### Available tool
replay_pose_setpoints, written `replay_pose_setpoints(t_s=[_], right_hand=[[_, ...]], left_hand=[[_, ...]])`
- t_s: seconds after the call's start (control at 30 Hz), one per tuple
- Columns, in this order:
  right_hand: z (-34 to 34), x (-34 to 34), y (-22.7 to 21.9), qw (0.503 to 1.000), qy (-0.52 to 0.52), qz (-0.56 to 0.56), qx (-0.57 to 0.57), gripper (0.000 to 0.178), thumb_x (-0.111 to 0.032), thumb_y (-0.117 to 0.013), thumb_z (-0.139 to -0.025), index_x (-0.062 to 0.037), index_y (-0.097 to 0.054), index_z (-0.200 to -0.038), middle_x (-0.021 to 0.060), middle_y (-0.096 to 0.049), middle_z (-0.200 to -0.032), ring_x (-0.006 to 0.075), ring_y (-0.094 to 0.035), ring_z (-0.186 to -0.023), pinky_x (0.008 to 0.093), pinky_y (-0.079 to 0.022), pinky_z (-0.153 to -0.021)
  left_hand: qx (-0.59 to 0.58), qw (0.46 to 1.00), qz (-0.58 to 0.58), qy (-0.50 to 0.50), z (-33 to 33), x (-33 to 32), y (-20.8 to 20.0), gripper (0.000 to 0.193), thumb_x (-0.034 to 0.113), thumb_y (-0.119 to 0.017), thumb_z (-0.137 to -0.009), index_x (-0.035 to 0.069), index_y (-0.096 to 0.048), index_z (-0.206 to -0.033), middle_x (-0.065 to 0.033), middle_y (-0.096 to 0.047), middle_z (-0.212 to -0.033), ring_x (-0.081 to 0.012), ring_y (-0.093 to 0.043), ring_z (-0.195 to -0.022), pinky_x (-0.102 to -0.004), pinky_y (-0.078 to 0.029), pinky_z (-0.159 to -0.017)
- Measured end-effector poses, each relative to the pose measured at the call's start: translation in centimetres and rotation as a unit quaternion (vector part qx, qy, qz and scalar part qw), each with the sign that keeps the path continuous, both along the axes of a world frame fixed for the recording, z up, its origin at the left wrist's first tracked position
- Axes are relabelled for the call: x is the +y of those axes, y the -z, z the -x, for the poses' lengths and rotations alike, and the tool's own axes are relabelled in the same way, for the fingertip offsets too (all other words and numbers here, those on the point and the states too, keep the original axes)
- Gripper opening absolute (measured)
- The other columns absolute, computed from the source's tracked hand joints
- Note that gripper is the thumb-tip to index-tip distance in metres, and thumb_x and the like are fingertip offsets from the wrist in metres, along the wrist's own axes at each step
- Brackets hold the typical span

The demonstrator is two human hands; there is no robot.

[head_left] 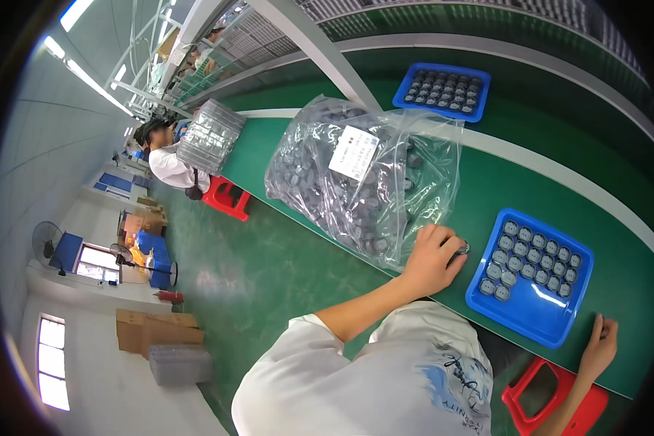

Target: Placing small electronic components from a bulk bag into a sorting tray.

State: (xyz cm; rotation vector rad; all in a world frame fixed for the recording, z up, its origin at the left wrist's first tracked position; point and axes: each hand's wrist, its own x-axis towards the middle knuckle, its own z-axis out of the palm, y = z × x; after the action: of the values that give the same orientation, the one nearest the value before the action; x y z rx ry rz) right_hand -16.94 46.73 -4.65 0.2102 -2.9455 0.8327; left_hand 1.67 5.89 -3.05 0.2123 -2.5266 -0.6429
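Note:
My left hand [434, 256] is closed at the near edge of the green table, its fingertips on a small round grey part [463, 248]. Just beyond it lies a large clear plastic bag [320, 156] with a white label, full of similar grey parts. To the right of that hand, a blue tray [534, 309] holds rows of round grey parts with pale faces; its near portion shows bare blue plastic. My right hand [600, 347] rests beside the tray's right corner at the table edge, fingers curled together, with nothing visible in them.
A second blue tray [442, 110] filled with dark parts sits farther back, behind a white frame bar [320, 51]. Stacked clear plastic trays [211, 138] stand at the table's far left by a seated person [168, 161]. Red stools [225, 200] and cardboard boxes [156, 330] are on the floor.

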Motion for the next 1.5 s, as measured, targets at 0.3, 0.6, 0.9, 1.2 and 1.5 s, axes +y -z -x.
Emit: replay_pose_setpoints(t_s=[0.3, 0.6, 0.9, 1.2, 1.5], right_hand=[[1.2, 1.8, -0.7, 0.983, -0.175, 0.02, 0.061, 0.012, -0.005, -0.063, -0.097, 0.0034, -0.063, -0.105, 0.0075, -0.052, -0.08, 0.0161, -0.045, -0.065, 0.032, -0.039, -0.06], [0.3, 0.9, 1.1, 0.989, -0.098, -0.008, 0.108, 0.026, -0.009, -0.063, -0.099, 0.0002, -0.068, -0.123, 0.0066, -0.055, -0.082, 0.0151, -0.047, -0.067, 0.0304, -0.043, -0.063], [1.0, 0.8, -1.4, 0.994, -0.101, -0.004, 0.031, 0.026, -0.009, -0.062, -0.1, 0.0012, -0.067, -0.123, 0.0066, -0.054, -0.081, 0.0136, -0.047, -0.067, 0.0286, -0.041, -0.061], [2.0, 0.4, -1.8, 0.987, -0.153, -0.036, 0.042, 0.025, -0.009, -0.058, -0.103, 0.0034, -0.066, -0.123, 0.0141, -0.066, -0.099, 0.022, -0.062, -0.085, 0.0315, -0.05, -0.08], [2.7, 1.9, -2.8, 0.974, -0.225, -0.04, -0.003, 0.029, -0.003, -0.055, -0.102, 0.0015, -0.065, -0.129, 0.0124, -0.059, -0.09, 0.0237, -0.056, -0.079, 0.0327, -0.048, -0.076]], left_hand=[[0.036, 0.999, -0.015, 0.015, 1.0, -0.9, -0.1, 0.028, 0.003, -0.075, -0.077, 0.007, -0.066, -0.103, -0.0084, -0.059, -0.103, -0.029, -0.052, -0.094, -0.0414, -0.04, -0.083], [0.046, 0.999, 0.029, 0.004, 0.4, -0.3, -0.4, 0.021, 0.003, -0.077, -0.078, 0.005, -0.07, -0.097, -0.0071, -0.062, -0.106, -0.0276, -0.054, -0.096, -0.0408, -0.041, -0.085], [0.019, 1.0, 0.004, 0.018, 0.4, -0.7, 0.0, 0.029, 0.005, -0.076, -0.077, 0.006, -0.067, -0.105, -0.0077, -0.061, -0.109, -0.0307, -0.053, -0.101, -0.0431, -0.042, -0.089], [0.018, 1.0, 0.01, -0.011, 0.5, -0.2, -0.6, 0.023, 0.006, -0.079, -0.075, 0.005, -0.071, -0.097, -0.0064, -0.064, -0.109, -0.0281, -0.056, -0.102, -0.0413, -0.042, -0.09], [-0.02, 0.999, 0.029, -0.014, 0.1, -0.2, -0.7, 0.031, 0.006, -0.076, -0.076, 0.006, -0.068, -0.107, -0.0065, -0.062, -0.115, -0.0305, -0.053, -0.107, -0.0436, -0.041, -0.093]])
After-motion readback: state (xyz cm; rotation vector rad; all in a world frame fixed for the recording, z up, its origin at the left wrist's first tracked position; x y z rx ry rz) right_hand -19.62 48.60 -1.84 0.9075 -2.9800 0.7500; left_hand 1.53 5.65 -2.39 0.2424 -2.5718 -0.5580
